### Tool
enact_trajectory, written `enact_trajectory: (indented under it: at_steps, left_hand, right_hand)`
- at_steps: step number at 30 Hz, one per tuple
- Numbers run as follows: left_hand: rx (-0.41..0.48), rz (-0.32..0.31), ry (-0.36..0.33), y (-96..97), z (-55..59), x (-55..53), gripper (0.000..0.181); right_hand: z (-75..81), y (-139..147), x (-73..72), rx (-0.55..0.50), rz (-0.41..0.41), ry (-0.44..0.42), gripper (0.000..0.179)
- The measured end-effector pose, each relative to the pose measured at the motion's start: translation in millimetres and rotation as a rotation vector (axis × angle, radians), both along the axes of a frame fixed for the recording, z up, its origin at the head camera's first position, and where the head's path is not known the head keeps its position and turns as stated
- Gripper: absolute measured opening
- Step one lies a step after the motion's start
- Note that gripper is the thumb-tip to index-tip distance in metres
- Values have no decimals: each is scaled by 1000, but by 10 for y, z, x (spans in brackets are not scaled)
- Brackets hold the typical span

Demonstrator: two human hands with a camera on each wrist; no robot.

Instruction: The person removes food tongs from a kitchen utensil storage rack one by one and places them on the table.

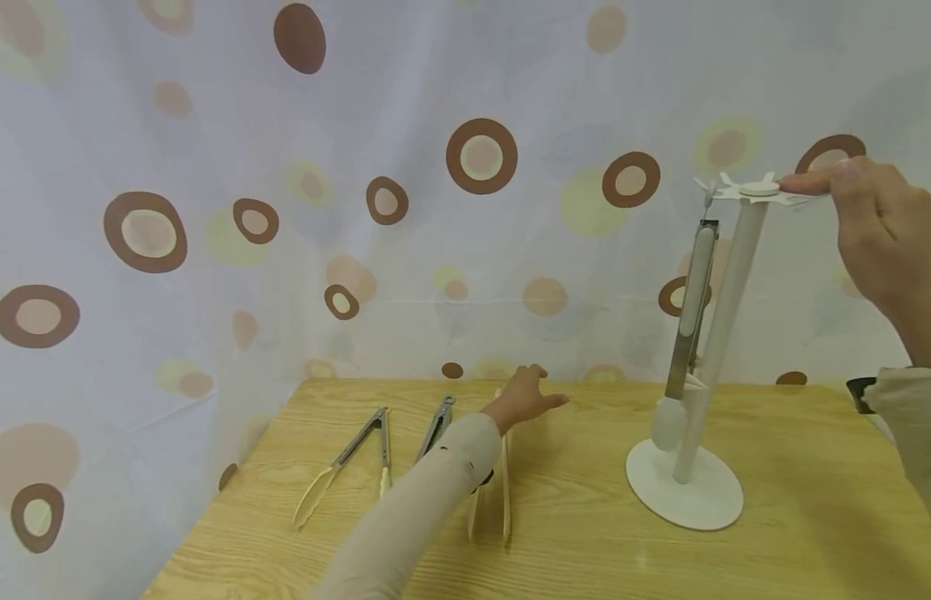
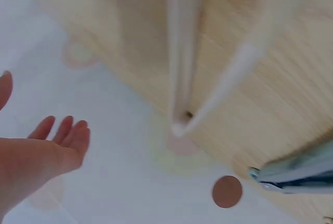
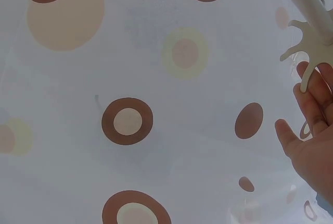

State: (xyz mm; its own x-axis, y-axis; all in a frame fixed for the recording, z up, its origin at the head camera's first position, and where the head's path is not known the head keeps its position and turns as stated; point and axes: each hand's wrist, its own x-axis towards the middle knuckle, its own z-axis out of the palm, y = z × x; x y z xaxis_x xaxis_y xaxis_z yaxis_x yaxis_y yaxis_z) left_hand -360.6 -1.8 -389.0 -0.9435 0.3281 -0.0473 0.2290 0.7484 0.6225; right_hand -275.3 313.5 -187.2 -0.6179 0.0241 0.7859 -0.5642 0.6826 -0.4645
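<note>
My left hand (image 1: pixel 522 402) reaches over the back of the table with its fingers spread, holding nothing. Beneath it lies a pair of pale tongs (image 1: pixel 506 508), partly hidden by the hand and sleeve; the left wrist view shows its hinge end and two spread arms, blurred. At the right, a white utensil stand (image 1: pixel 723 308) has a ring of hooks on top. One finger of my right hand (image 1: pixel 888 237) rests on this top, while in the right wrist view the thumb stands apart from the hooks. Metal tongs (image 1: pixel 693 308) with a pale tip hang from a hook.
Left of the forearm lie tongs (image 1: pixel 360 450) with metal arms and cream tips, spread apart. Another pair of metal tongs (image 1: pixel 437 425) is partly covered by the sleeve. A dotted curtain (image 1: pixel 412 250) hangs behind the wooden table (image 1: pixel 585 533).
</note>
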Motion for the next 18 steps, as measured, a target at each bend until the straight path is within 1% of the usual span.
enact_trajectory:
  at_steps: [5, 10, 12, 15, 18]
  left_hand:
    - [166, -108, 37, 207, 175, -2, 60]
    - [363, -241, 30, 381, 340, 17, 58]
    - [422, -298, 36, 445, 395, 29, 58]
    - [493, -367, 50, 545, 475, 51, 57]
    - [560, -415, 55, 645, 572, 89, 55]
  right_hand:
    - [-2, 2, 6, -4, 3, 14, 47]
    - [4, -1, 2, -4, 0, 9, 48]
    - [3, -1, 0, -1, -4, 4, 48]
    - [0, 1, -1, 0, -5, 2, 48]
    - [-1, 6, -1, 0, 3, 10, 49]
